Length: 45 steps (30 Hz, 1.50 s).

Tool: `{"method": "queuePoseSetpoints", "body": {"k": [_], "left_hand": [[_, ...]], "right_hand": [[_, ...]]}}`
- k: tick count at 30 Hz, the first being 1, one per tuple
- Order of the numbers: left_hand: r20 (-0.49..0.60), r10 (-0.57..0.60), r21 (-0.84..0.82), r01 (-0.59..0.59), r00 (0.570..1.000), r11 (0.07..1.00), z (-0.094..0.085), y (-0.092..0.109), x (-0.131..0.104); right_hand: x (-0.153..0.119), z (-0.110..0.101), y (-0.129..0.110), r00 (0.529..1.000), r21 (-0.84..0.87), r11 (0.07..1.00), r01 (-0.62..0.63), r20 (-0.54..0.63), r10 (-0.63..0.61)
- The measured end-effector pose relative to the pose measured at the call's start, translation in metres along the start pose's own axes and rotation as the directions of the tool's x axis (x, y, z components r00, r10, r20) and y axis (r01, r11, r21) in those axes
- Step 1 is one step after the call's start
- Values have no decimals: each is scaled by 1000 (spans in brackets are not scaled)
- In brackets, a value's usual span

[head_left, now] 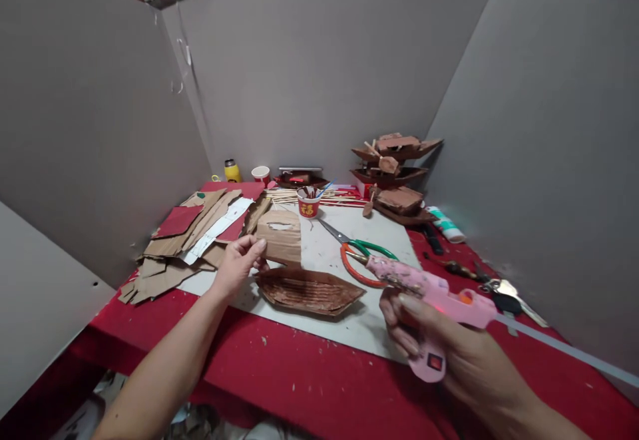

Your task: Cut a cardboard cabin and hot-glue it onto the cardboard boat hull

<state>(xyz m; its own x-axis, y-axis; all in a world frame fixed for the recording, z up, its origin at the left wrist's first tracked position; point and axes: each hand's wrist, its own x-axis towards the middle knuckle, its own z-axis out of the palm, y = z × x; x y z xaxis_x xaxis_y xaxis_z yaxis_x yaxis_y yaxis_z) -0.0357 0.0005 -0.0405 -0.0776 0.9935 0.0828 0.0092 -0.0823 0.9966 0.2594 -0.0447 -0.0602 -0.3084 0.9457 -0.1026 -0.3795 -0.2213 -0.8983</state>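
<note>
My left hand (pixel 242 260) pinches the lower left edge of a brown cardboard piece (pixel 282 243) with a slot cut near its top. Wrapped round the handle of a pink hot glue gun (pixel 419 283) is my right hand (pixel 424 327); the nozzle points left, and a long glue stick trails from the back. Just below the cardboard, a brown cardboard boat hull (pixel 309 291) lies on the white sheet (pixel 359 340), its ridged inside facing up. Scissors (pixel 359 253) with green and orange handles lie behind the glue gun's nozzle.
Cardboard scraps (pixel 174 247) are heaped at the left. A red paper cup (pixel 308 204) holding a brush stands behind the hull, beside thin wooden sticks (pixel 282 195). Finished-looking boats (pixel 394 160) are stacked at the back right. Tools (pixel 499 290) lie along the right wall.
</note>
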Motion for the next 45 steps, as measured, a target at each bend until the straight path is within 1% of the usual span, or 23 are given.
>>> {"method": "queuePoseSetpoints", "body": {"k": [4,8,10,13,16,18,20,23,25,27,31,35,37,39,41,42,45], "left_hand": [[0,23,27,-23,1000,999,8,5,-11],[47,24,39,-26,999,999,13,6,-20],[85,5,36,-9,996,999,16,6,-23],[154,-55,32,51,987,998,19,7,-27],[197,-94,42,87,976,995,19,8,-29],[190,-98,58,89,977,994,17,7,-28],[161,-105,65,96,981,993,15,4,-26],[131,-118,41,114,984,993,15,-2,-21],[127,-122,21,120,984,993,16,-6,-18],[116,-111,-4,113,987,994,17,-8,-17],[62,-27,-79,32,998,996,15,-8,-18],[31,52,-91,-49,998,995,14,-7,-20],[34,66,-79,-63,997,995,15,-8,-22],[49,63,-68,-59,997,996,17,-8,-23],[69,52,-64,-47,996,997,19,-8,-25],[77,46,-64,-41,996,997,20,-8,-25],[90,36,-74,-30,995,997,23,-7,-27]], "right_hand": [[1,5,-3,999,-24,999,27,-37,-28],[6,9,-7,996,-12,999,30,-88,-31],[7,9,-8,993,-2,999,46,-113,-46],[5,8,-9,985,8,996,91,-148,-89],[3,8,-10,984,62,993,97,-156,-86],[3,10,-12,986,102,991,81,-151,-66],[3,11,-14,987,127,989,78,-153,-58],[3,12,-15,981,133,986,101,-176,-77],[3,11,-12,973,89,985,145,-191,-126],[4,9,-8,962,8,981,195,-195,-190],[10,4,-9,933,-182,942,281,-180,-313],[15,6,-26,903,-341,888,308,-189,-386],[17,10,-35,897,-435,846,309,-163,-411],[21,15,-40,891,-542,778,317,-111,-440],[29,17,-40,877,-633,687,358,-24,-479],[33,18,-38,866,-675,625,392,41,-499],[47,19,-28,823,-755,414,508,284,-492]]}}
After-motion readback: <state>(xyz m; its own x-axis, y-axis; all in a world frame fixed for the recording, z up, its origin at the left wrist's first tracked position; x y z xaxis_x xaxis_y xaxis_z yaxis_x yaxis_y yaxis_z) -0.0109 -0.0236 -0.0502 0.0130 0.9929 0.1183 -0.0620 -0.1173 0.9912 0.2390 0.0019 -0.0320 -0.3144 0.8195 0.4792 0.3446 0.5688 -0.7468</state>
